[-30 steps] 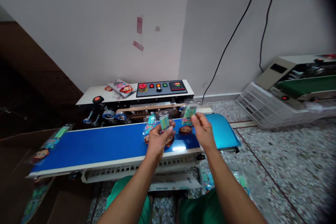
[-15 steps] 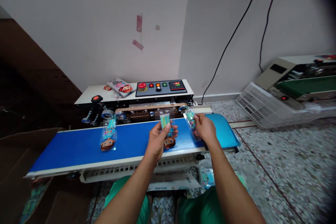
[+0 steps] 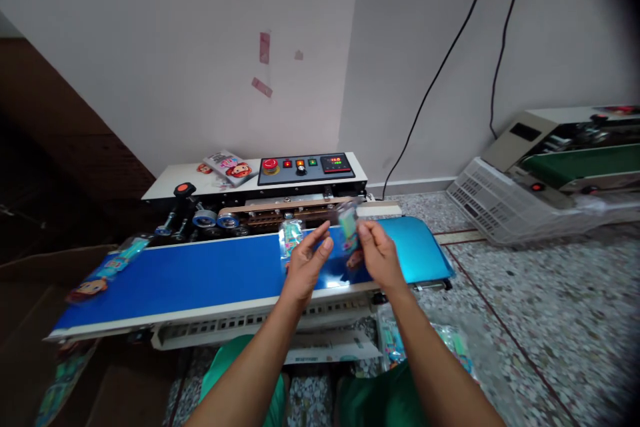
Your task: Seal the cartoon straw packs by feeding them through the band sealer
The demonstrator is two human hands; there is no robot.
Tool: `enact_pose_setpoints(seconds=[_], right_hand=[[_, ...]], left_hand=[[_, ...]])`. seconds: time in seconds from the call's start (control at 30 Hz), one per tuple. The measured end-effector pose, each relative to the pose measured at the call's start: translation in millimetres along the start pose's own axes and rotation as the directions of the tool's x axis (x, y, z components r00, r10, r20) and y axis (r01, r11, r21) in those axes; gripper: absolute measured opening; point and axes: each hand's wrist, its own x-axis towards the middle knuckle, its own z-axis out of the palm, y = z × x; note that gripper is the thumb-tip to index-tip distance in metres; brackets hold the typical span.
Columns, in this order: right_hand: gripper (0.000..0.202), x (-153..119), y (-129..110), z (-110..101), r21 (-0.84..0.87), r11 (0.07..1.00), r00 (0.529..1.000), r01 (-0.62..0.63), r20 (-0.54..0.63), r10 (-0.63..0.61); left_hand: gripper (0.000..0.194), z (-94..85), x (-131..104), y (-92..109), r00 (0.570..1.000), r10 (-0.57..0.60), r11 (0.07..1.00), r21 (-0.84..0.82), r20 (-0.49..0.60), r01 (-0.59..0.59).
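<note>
A sealing machine (image 3: pixel 225 190) with a blue conveyor belt (image 3: pixel 210 273) stands against the wall. My right hand (image 3: pixel 381 255) pinches the edge of a clear packet (image 3: pixel 349 232), blurred, with green and blue contents and a brown-haired cartoon face. Just left of that packet is my left hand (image 3: pixel 306 265), its thumb and fingers apart, holding nothing. Partly behind the left fingers, another packet (image 3: pixel 291 238) lies against the sealing edge. A third packet (image 3: pixel 117 267) lies slanted at the belt's left end.
An open cardboard box (image 3: pixel 125 373) is below the belt's left end. More packets (image 3: pixel 453 343) are in clear plastic below the right side. A white crate (image 3: pixel 485 203) and a second machine (image 3: pixel 575 153) stand at the right. Black cables (image 3: pixel 440 70) hang along the wall.
The left packet has travelled to the belt's left end. The middle packet has moved left and is out of my left hand. My right hand has brought its packet left and slightly nearer the left hand.
</note>
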Motion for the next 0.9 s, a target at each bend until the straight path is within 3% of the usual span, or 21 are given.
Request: enact_pose_setpoints(seconds=[0.1, 0.2, 0.3, 0.4, 0.53, 0.63, 0.77, 0.83, 0.9], right_hand=[[0.036, 14.2, 12.7, -32.0, -0.238, 0.97, 0.983, -0.048, -0.184, 0.004], [0.032, 26.9, 25.6, -52.3, -0.612, 0.779, 0.96, -0.135, -0.275, -0.05], [0.033, 34.4, 33.3, -50.2, -0.802, 0.542, 0.958, -0.253, -0.285, 0.025], [0.037, 38.6, 34.2, -35.8, -0.855, 0.447, 0.964, -0.263, -0.256, 0.078], [0.038, 40.7, 28.7, -25.7, -0.847, 0.526, 0.988, -0.078, -0.135, -0.07], [0.036, 37.5, 20.3, -38.1, -0.745, 0.667, 0.969, -0.005, -0.168, -0.181], [0.042, 14.8, 13.9, -83.4, -0.406, 0.912, 0.93, -0.059, -0.355, -0.098], [0.046, -10.3, 25.5, -115.4, -0.291, 0.954, 0.897, -0.071, -0.437, -0.067], [0.047, -47.2, 52.0, -149.9, -0.294, 0.947, 0.88, -0.133, -0.474, -0.024]], left_hand=[[0.04, -2.2, -0.3, 3.2, 1.0, -0.014, 1.0, -0.012, 0.012, 0.015], [0.037, -2.4, -0.6, 4.7, 1.0, -0.015, 1.0, -0.013, 0.027, 0.016], [0.036, -0.9, -1.6, 4.6, 0.999, -0.019, 1.0, -0.008, 0.047, 0.02], [0.035, -0.3, -2.3, 4.7, 0.998, -0.027, 1.0, -0.008, 0.054, 0.027], [0.035, -1.5, -2.8, 5.6, 0.995, -0.036, 0.999, -0.001, 0.089, 0.036], [0.035, -1.3, -5.1, 5.9, 0.992, -0.004, 1.0, 0.028, 0.129, 0.001], [0.034, 4.3, -14.2, 3.1, 0.985, 0.086, 0.985, 0.139, 0.148, -0.107], [0.035, 11.1, -21.4, -2.5, 0.98, 0.103, 0.962, 0.233, 0.168, -0.141], [0.037, 21.8, -31.7, -12.1, 0.971, 0.102, 0.936, 0.309, 0.216, -0.167]])
